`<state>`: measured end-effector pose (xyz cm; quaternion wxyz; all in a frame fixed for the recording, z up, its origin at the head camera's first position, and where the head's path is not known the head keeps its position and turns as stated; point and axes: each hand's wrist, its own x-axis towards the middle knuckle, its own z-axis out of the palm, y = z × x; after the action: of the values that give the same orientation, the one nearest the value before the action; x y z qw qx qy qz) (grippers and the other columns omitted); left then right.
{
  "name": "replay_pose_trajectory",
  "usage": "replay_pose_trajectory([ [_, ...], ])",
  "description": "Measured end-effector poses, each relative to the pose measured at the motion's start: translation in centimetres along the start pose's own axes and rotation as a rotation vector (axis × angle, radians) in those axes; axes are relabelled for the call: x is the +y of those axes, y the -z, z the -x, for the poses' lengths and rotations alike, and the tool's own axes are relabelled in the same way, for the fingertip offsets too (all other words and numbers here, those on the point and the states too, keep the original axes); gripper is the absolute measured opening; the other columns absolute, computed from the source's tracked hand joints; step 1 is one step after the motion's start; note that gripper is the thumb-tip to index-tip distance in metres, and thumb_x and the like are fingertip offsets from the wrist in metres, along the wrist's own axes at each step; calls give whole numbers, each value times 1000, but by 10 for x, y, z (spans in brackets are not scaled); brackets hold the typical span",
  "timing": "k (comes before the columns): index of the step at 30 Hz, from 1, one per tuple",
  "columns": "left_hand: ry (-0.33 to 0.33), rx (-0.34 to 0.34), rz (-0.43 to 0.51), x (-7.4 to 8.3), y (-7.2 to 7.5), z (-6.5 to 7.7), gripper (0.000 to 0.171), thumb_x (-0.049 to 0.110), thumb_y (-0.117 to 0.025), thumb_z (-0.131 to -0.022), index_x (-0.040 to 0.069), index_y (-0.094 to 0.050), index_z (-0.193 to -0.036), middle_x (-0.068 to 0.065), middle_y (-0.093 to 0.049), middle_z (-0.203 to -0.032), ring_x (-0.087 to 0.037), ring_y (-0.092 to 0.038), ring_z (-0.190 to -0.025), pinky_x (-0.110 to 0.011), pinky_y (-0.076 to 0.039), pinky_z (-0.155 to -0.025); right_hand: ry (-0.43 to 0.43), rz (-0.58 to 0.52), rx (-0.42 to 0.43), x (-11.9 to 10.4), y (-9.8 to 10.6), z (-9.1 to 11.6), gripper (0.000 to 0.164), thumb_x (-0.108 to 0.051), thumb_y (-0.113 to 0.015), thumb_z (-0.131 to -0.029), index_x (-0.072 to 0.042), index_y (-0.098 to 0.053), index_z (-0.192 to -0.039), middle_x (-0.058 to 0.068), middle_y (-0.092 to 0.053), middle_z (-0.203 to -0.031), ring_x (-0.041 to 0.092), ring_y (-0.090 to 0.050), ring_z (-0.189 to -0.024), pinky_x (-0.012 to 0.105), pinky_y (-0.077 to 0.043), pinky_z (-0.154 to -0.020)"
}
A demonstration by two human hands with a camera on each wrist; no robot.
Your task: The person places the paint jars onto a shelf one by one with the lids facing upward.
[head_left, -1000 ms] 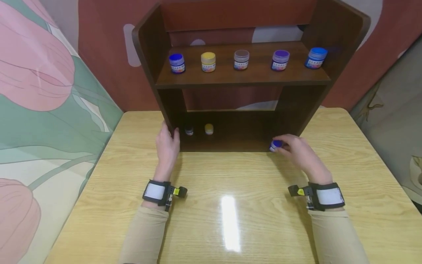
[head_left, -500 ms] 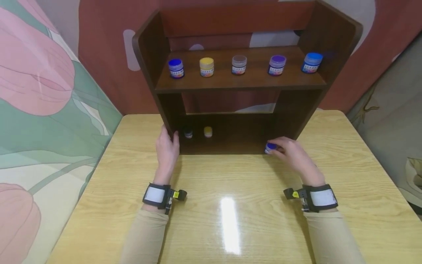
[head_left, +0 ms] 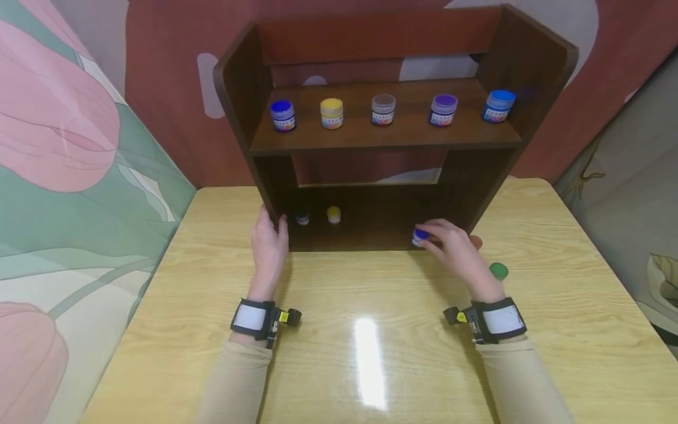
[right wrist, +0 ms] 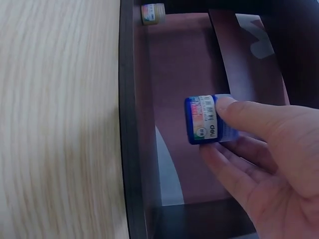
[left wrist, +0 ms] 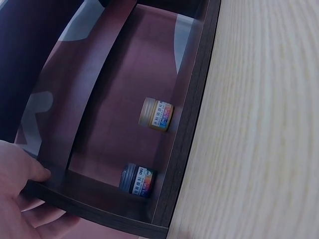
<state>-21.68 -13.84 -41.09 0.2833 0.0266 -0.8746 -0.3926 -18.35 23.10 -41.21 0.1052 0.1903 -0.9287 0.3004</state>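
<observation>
My right hand [head_left: 458, 253] pinches a blue paint jar [right wrist: 204, 119] by its lid end, thumb on one side and fingers on the other. That jar is at the front right of the lower level of a dark brown wooden shelf [head_left: 371, 235]. My left hand [head_left: 269, 241] grips the shelf's left side panel [left wrist: 94, 214], thumb on the inner face and fingers outside. Standing at the left of the lower level are a dark paint jar [head_left: 302, 218] and a yellow paint jar [head_left: 333, 215], side by side with a gap.
Along the upper level stand several jars: blue [head_left: 283, 116], yellow [head_left: 332, 113], grey-lidded [head_left: 383, 110], purple [head_left: 442, 111] and light blue [head_left: 498, 106]. Right of my right wrist, a green round thing [head_left: 498, 271] and a reddish-brown one [head_left: 476, 241] lie on the wooden table [head_left: 328, 330].
My right hand has moved left along the lower level with the blue jar. The green and reddish-brown things have come into view behind it. My left hand keeps its grip on the panel.
</observation>
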Motion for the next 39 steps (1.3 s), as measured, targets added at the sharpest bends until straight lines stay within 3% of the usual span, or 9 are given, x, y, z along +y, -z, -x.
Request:
replay_pose_trajectory([
  [7, -17, 9, -9, 0, 0, 0, 30, 12, -60, -98, -2, -57, -124, -25, -70, -117, -44, -67, -109, -54, -55, -92, 25, -28, 55, -3, -9, -5, 33, -9, -70, -92, 3, -67, -123, 22, -64, -121, 36, -71, -100, 48, -60, -85],
  [17, -48, 41, -28, -1, -3, 1, 30, 12, -61, -97, -2, -58, -123, -25, -71, -115, -44, -68, -107, -55, -55, -91, 41, -80, 16, -16, -16, -23, 33, -14, -70, -93, 1, -68, -123, 19, -64, -121, 30, -72, -97, 42, -62, -80],
  [25, -25, 34, -21, -2, -3, 1, 30, 13, -60, -98, -1, -57, -125, -25, -70, -118, -43, -67, -110, -54, -55, -94, 42, -70, -11, -26, -23, -36, 32, -14, -69, -94, 1, -67, -123, 21, -64, -123, 33, -72, -100, 43, -62, -83],
  [34, -30, 33, -14, -2, -3, 1, 30, 11, -59, -98, -1, -57, -125, -25, -69, -118, -44, -67, -110, -54, -55, -95, 58, -50, 28, -25, -30, -43, 32, -13, -71, -93, 0, -68, -122, 21, -65, -122, 34, -70, -104, 46, -60, -87],
  [39, -16, 26, -10, -2, -3, 1, 29, 13, -60, -98, -1, -57, -124, -25, -70, -118, -44, -67, -110, -54, -54, -95, 61, -17, -5, -25, -32, -50, 33, -14, -71, -93, 1, -67, -122, 21, -64, -125, 34, -69, -106, 45, -59, -92],
])
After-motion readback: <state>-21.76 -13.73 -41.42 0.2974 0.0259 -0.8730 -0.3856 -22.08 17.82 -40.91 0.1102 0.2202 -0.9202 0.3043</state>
